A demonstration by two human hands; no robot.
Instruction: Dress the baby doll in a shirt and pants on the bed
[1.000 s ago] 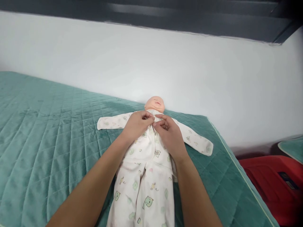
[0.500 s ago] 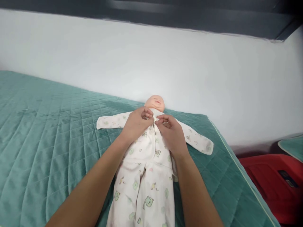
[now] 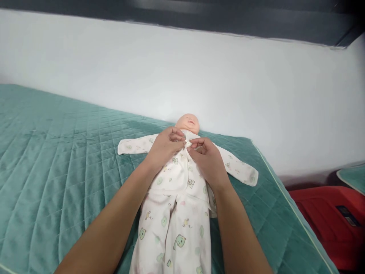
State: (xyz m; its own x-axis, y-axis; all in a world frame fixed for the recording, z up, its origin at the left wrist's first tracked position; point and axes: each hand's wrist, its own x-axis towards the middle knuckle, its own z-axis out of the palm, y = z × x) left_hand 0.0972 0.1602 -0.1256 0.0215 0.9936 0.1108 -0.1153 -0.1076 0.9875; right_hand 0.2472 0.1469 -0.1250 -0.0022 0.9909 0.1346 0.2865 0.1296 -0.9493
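Note:
A baby doll (image 3: 188,122) lies on its back, dressed in a white baby shirt (image 3: 173,179) printed with small animals and matching trousers (image 3: 171,243). My left hand (image 3: 167,146) pinches the shirt's front edge just below the doll's neck. Facing it, my right hand (image 3: 207,154) pinches the other front edge, thumb and forefinger close together. A small pale button (image 3: 188,143) shows between the fingertips of both hands. Below them the shirt's front edges meet along the middle. Both sleeves are spread out to the sides, and no doll hands show at the cuffs.
A green quilted cover (image 3: 71,160) lies beneath the doll. Behind it rises a white wall (image 3: 142,72) with a dark beam (image 3: 171,15) across the top. Beyond the cover's right edge stands a red plastic object (image 3: 325,220).
Both hands stay at the shirt's neckline with little movement. The pale button now shows more clearly between the fingertips. The view has shifted very slightly.

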